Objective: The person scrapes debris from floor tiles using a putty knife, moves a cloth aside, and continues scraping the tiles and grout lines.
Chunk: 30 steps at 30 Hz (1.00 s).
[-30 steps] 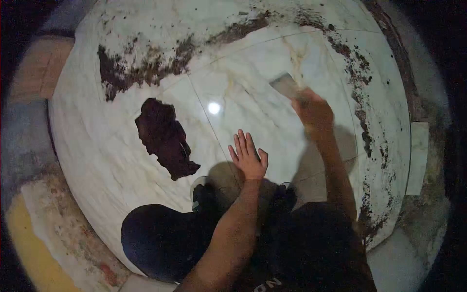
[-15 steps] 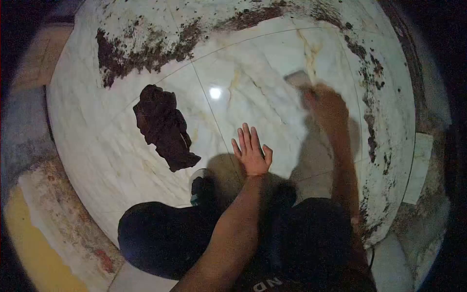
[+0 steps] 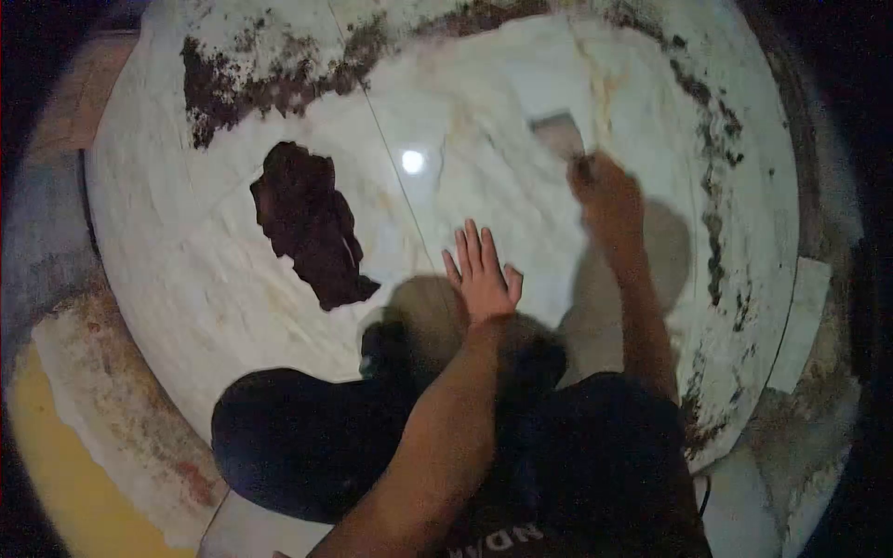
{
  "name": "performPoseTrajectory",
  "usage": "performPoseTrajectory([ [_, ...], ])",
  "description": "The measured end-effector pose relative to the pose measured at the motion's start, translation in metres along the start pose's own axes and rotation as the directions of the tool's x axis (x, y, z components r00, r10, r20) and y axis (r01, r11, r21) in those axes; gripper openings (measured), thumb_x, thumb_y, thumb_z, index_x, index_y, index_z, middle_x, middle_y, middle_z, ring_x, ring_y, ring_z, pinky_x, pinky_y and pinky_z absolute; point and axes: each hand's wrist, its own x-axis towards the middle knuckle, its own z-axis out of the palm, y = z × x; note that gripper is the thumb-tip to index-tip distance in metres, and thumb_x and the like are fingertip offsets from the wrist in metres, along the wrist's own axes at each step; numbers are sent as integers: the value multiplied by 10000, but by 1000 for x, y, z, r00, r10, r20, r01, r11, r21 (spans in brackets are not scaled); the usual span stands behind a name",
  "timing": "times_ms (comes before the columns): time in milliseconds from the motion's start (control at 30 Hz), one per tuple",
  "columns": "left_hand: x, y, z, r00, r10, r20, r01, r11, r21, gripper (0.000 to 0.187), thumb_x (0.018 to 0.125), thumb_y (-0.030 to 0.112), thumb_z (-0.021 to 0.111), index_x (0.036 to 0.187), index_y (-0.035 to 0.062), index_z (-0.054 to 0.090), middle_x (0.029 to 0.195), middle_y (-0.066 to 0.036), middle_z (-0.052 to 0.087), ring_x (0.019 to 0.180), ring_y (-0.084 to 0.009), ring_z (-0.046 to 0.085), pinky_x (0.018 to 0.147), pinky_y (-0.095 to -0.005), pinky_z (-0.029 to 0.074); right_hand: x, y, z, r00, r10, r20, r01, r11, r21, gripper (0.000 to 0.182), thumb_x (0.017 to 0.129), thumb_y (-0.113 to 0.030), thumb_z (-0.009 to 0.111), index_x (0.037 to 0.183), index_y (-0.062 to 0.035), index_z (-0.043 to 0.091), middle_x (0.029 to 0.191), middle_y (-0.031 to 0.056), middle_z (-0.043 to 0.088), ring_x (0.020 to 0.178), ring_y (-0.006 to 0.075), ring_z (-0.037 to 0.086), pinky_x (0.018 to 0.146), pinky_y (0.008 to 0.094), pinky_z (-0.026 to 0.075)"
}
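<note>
My left hand [image 3: 484, 279] lies flat on the white marble-patterned floor [image 3: 446, 139], fingers spread, with nothing in it. To its right and farther forward, my right hand [image 3: 609, 200] is closed round the handle of a flat-bladed scraper [image 3: 561, 135]. The wide blade points forward and to the left, over the floor; whether it touches the surface is hard to tell. A crumpled dark brown cloth [image 3: 312, 223] lies on the floor to the left of my left hand.
Dark crumbly dirt [image 3: 251, 88] covers the floor at the far left, and more dirt [image 3: 714, 223] runs down the right side. My bent knees [image 3: 298, 442] are at the bottom. A rough strip with yellow [image 3: 56, 456] lies at the lower left.
The scraper and my right hand have moved slightly forward and left. My left hand stays flat on the floor. The whole view has shifted a little.
</note>
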Motion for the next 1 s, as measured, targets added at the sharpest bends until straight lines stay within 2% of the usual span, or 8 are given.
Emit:
performPoseTrajectory([
  [100,5,0,0,996,61,-60,-63,998,-32,727,848,242,531,1506,-31,380,1636,-254,276,1526,-436,236,1215,-643,83,65,-13,-2,912,-296,-283,321,946,43,437,927,-395,659,1128,-7,684,1042,239,719,980,423,691,859,467,542],
  [300,5,0,1,995,45,-93,-48,998,-35,688,887,246,508,1522,9,393,1659,-183,273,1545,-366,225,1233,-604,101,8,-15,-15,984,-179,18,179,963,-201,366,920,-342,689,1119,-35,704,1024,253,717,976,425,695,876,481,543],
  [400,4,0,1,996,25,-90,-29,999,-39,676,885,254,515,1506,5,418,1648,-186,295,1538,-369,244,1231,-606,111,-61,-4,33,952,-189,-240,195,981,3,299,918,-323,702,1054,-57,699,948,232,711,920,431,692,851,514,541],
  [467,3,-1,1,996,32,-79,-35,999,-37,664,887,255,510,1497,5,430,1642,-196,304,1534,-372,255,1228,-610,123,-60,-13,35,980,-151,-126,141,987,-79,294,919,-334,700,1056,-73,693,930,214,714,920,421,696,847,514,540],
  [533,4,2,0,996,37,-78,-38,999,-13,679,888,249,511,1515,10,404,1646,-202,290,1535,-376,249,1229,-609,121,-5,-19,25,890,-420,-181,418,907,-50,316,919,-334,702,1118,-89,690,971,214,726,944,394,707,850,500,544],
  [600,5,2,2,994,52,-97,-55,998,-29,692,885,245,514,1524,13,390,1650,-200,280,1536,-374,246,1231,-607,115,32,-56,8,988,-143,-65,148,986,81,335,922,-334,700,1155,-94,682,978,212,731,941,380,715,825,459,559],
  [800,9,2,-2,998,32,-48,-32,999,-4,728,870,238,526,1542,10,360,1649,-197,288,1538,-365,246,1238,-596,107,-55,-33,33,967,-249,-57,237,958,-164,334,906,-305,731,1163,-97,679,929,206,729,867,383,720,738,423,579],
  [1000,3,0,-1,999,32,-27,-33,998,-57,734,862,239,551,1525,-14,360,1648,-230,263,1532,-427,218,1222,-633,66,7,-87,22,964,-265,-13,265,959,100,265,902,-252,716,1097,-75,685,919,223,718,861,424,700,750,494,561],
])
